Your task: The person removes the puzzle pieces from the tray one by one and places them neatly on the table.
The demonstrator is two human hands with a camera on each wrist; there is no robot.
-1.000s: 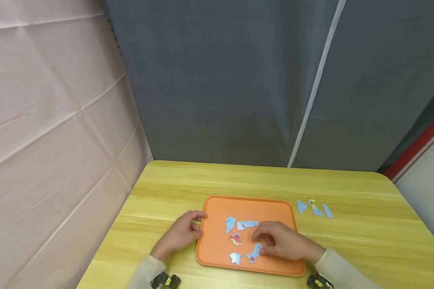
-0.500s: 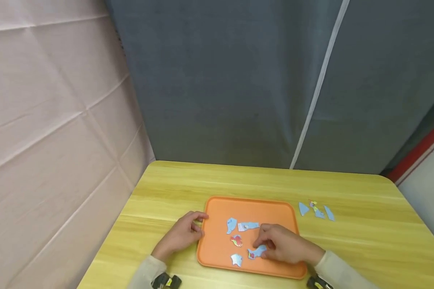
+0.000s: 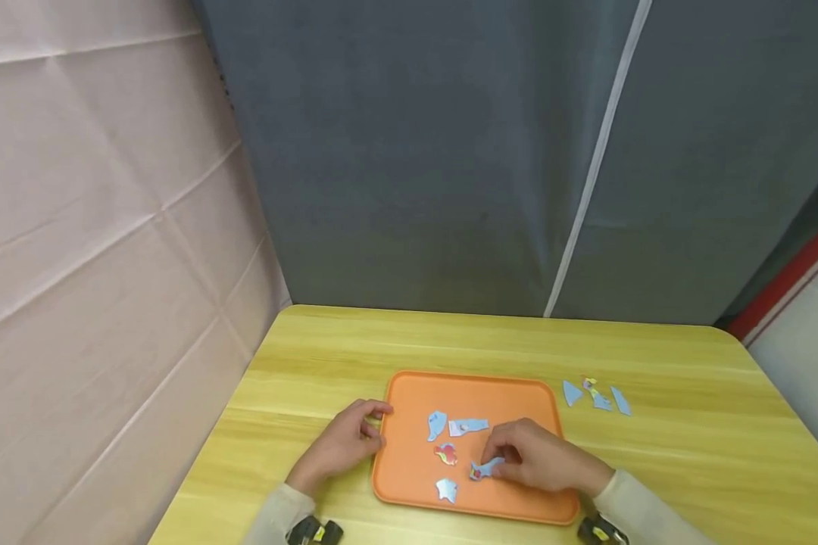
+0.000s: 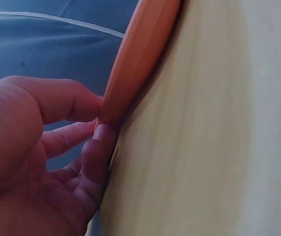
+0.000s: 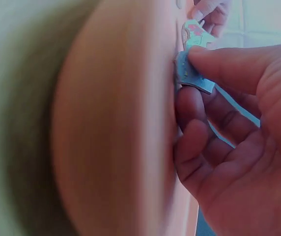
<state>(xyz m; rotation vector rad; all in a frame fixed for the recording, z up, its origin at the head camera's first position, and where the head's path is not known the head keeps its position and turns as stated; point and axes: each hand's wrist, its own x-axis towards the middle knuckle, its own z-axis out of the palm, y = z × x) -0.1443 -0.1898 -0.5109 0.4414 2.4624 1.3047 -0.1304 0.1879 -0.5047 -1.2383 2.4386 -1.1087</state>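
My right hand (image 3: 538,458) pinches a light-blue puzzle piece (image 3: 480,470) with a red and yellow print, over the lower right part of the orange tray (image 3: 477,390). In the right wrist view the thumb lies on top of that puzzle piece (image 5: 189,71) and fingers are under its edge. My left hand (image 3: 341,443) holds the tray's left rim, thumb and fingertips on it in the left wrist view. Left of the right hand on the tray lie a red puzzle piece (image 3: 446,453), a pale one (image 3: 446,490) and two blue ones (image 3: 437,425) (image 3: 469,427).
Beyond the tray's right side, several puzzle pieces (image 3: 598,397) lie on the yellow wooden table (image 3: 354,341). A grey curtain (image 3: 409,166) hangs behind the table, and a pale cloth (image 3: 109,265) hangs at the left.
My right hand has taken hold of the light-blue piece, which has turned and shifted slightly right and up on the tray. The left hand has stayed at the rim.
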